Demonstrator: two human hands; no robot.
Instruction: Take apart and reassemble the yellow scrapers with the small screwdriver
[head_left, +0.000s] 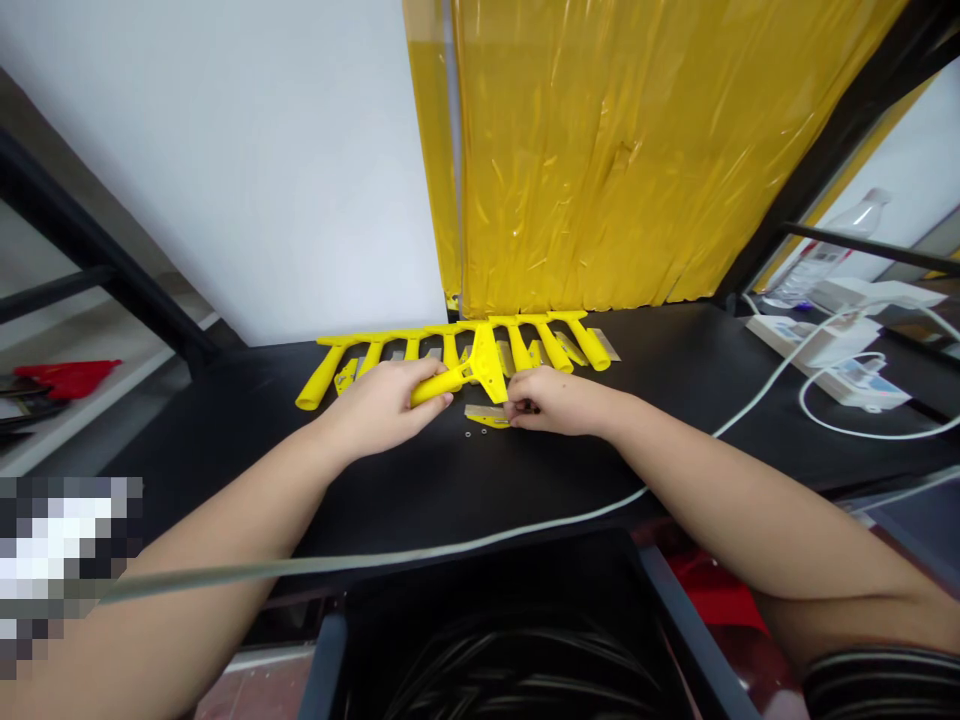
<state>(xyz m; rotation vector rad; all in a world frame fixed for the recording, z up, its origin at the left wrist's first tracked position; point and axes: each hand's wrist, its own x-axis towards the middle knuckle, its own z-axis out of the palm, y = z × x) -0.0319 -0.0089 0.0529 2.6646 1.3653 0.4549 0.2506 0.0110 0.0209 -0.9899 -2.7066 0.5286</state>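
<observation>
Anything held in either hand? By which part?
Left hand: yellow scraper, by its handle. Right hand: at the nearest blade; can't tell if gripping.

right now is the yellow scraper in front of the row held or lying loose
Held: the left hand is wrapped around the yellow scraper's handle.

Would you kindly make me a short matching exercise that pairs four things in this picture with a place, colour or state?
1. Left hand
2. Tabletop
3. Plastic bottle
4. Two tiny metal pieces

A. Far right of the picture
B. Holding a yellow tool
C. Just on the near side of a flat yellow piece
D. Black

Pairs: 1-B, 2-D, 3-A, 4-C
</observation>
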